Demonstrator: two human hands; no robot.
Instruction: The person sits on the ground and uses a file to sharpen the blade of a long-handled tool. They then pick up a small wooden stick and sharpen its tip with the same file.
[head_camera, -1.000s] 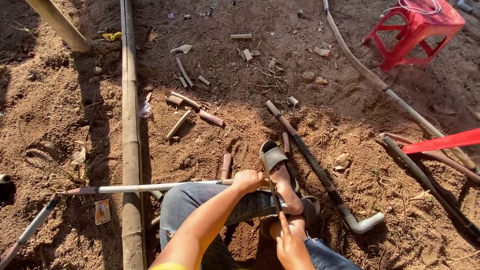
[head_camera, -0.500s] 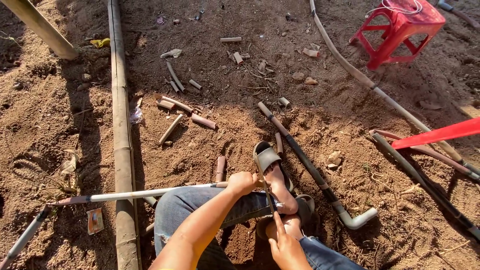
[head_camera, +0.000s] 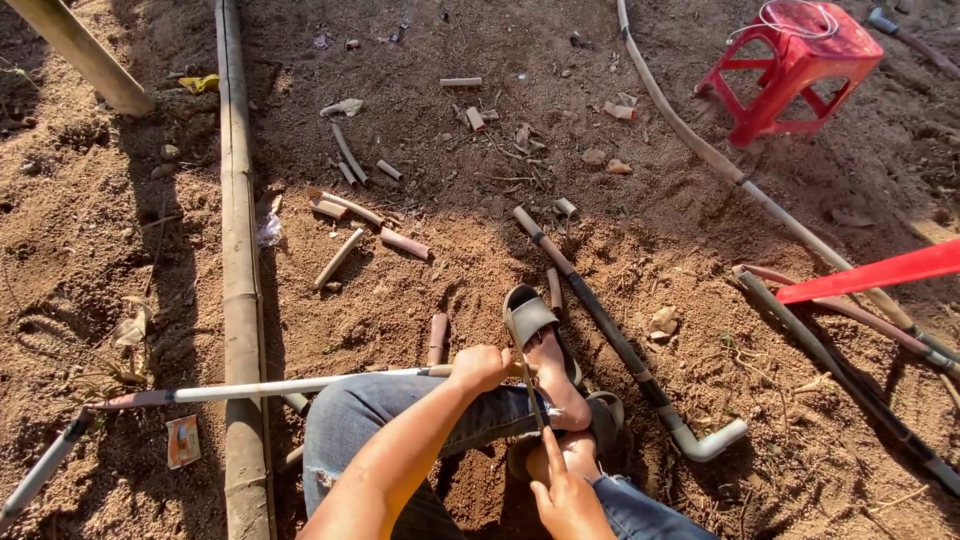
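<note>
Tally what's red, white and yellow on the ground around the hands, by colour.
Red: 2, a plastic stool and a flat strip at the right edge.
White: 2, the thin pipe gripped by the left hand and an elbow fitting on the dark pipe.
Yellow: 1, a scrap near the bamboo pole.
Total: 5
</note>
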